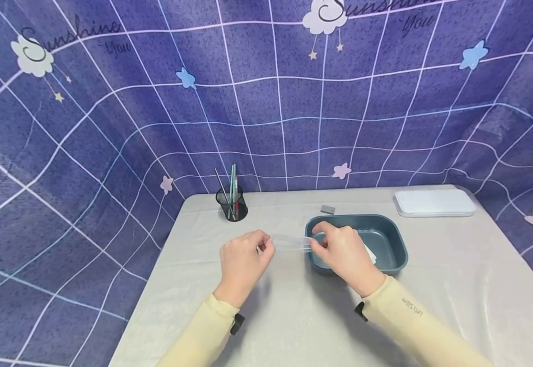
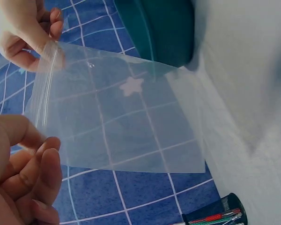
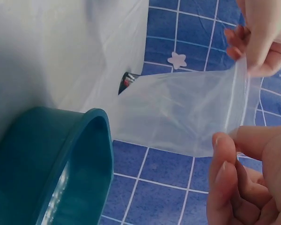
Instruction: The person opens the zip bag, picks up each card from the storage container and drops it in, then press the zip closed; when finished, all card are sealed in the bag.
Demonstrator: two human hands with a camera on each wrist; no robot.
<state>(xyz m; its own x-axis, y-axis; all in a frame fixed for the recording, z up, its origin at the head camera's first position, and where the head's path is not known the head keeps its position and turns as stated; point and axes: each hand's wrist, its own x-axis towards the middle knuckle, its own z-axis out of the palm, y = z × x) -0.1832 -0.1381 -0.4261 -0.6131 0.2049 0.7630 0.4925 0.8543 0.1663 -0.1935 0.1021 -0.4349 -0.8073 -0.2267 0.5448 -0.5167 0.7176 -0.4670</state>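
Note:
A clear zip-top plastic bag (image 2: 126, 112) hangs between both hands, its ridged seal strip along the top. My left hand (image 1: 247, 257) pinches one top corner between thumb and fingers. At the opposite corner, my right hand (image 1: 346, 255) pinches the bag the same way, its wrist above a dark teal basin (image 1: 388, 234). In the right wrist view the bag (image 3: 178, 110) hangs flat and looks empty. Something white (image 1: 370, 254) lies in the basin, mostly hidden by the right hand.
A black mesh pen cup (image 1: 233, 209) with several pens stands at the back left. Behind the basin lies a small grey block (image 1: 327, 209). A white flat case (image 1: 434, 202) sits at the back right. A purple-blue grid curtain (image 1: 257, 102) surrounds the grey-white covered table (image 1: 285, 326).

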